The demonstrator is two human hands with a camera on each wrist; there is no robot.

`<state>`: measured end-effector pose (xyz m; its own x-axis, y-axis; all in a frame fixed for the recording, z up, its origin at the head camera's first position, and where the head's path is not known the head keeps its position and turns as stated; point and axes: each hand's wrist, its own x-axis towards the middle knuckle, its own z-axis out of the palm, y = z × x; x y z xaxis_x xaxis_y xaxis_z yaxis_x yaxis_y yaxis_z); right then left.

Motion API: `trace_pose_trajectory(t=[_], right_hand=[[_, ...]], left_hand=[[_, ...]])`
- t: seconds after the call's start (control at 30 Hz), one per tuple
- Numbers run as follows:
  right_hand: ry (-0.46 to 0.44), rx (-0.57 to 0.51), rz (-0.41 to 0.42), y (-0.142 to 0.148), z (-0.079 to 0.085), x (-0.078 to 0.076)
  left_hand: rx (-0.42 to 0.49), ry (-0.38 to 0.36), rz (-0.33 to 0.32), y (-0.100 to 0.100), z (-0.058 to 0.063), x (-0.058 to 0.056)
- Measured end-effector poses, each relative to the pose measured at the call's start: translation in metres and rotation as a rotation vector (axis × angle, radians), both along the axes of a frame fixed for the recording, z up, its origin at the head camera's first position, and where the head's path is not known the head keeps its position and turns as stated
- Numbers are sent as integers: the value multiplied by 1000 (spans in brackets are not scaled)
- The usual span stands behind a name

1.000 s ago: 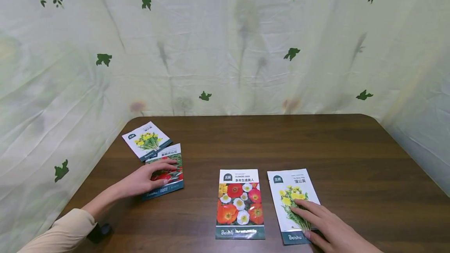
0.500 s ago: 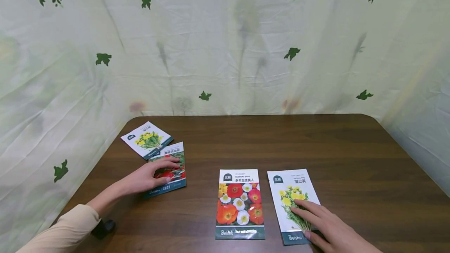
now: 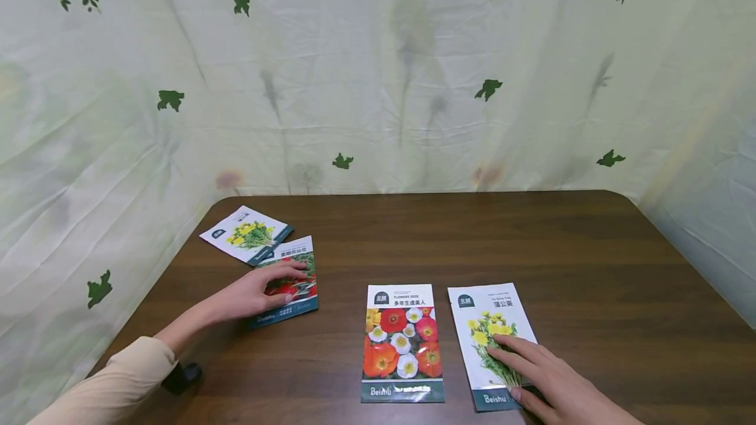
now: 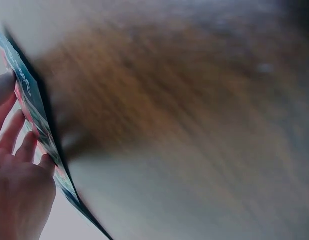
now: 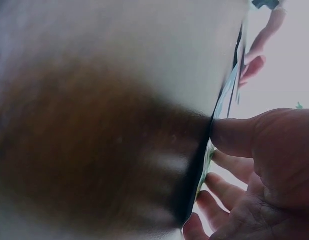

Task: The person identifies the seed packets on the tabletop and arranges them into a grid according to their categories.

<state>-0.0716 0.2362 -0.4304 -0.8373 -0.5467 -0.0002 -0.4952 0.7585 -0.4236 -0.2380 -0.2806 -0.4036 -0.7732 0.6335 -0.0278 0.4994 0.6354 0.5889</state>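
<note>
My left hand (image 3: 260, 290) rests on a seed packet with red flowers (image 3: 295, 312), its fingers spread over the picture. That packet touches a white seed packet with yellow flowers (image 3: 239, 231) at the far left and partly overlaps it. In the left wrist view, the fingertips (image 4: 29, 142) lie against the packet's printed face. My right hand (image 3: 558, 379) lies on another yellow-flower seed packet (image 3: 478, 310), its thumb near the lower edge. Between the hands lies a seed packet with orange, red and white flowers (image 3: 403, 346), touched by neither.
All the packets lie flat on a dark brown wooden table (image 3: 443, 235). A pale curtain with printed leaves (image 3: 378, 84) hangs behind and beside it. A small black object (image 3: 182, 378) sits below my left wrist, next to the beige sleeve (image 3: 132, 372).
My left hand has slid the red-flower packet right and slightly away from me. The yellow-flower packet behind it has turned a little. My right hand and the two packets near it stay put.
</note>
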Motion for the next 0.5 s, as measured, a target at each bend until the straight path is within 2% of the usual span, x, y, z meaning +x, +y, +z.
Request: trace_pose_trajectory(t=[0.5], right_hand=[[14, 4, -6, 0, 1, 2]], left_hand=[[-12, -14, -16, 11, -2, -16]])
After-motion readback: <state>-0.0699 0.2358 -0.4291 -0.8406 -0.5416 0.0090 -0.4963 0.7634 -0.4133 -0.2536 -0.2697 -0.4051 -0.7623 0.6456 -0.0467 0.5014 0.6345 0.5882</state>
